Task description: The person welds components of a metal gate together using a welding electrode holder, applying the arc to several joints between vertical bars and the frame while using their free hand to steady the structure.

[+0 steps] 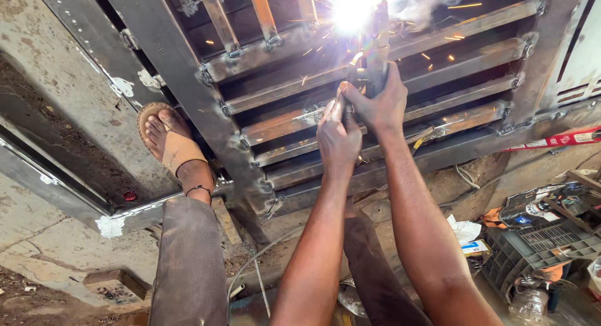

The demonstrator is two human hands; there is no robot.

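1. Steel grille frame (188, 82), louvred with flat slats (438, 57), the largest item. It lay flat on the concrete floor (37, 238) so that I could work down onto it.

2. My left leg, trouser to the ankle, sandalled foot (172, 144) planted on the frame's edge member, as I judged to pin the work steady.

3. My right hand (379, 101), fingers wrapped tight round the welding electrode holder (377, 47). The grip was closed full, knuckles toward me, the holder pointing away to the upper slats.

4. My left hand (338, 138), closed just beneath and touching the right, gripping the lower end of the same holder and its cable; I read this as bracing to keep the tip from wandering.

5. Arc flare (354, 7), white, at the top middle slat, throwing sparks across the bars. It blotted out the joint itself; I could not tell the rod's tip.

6. Clutter to my right: grey plastic crate (532, 248), a red box (563, 138) against the frame, crumpled paper (463, 229). Loose wire (256, 269) lay between my knees.
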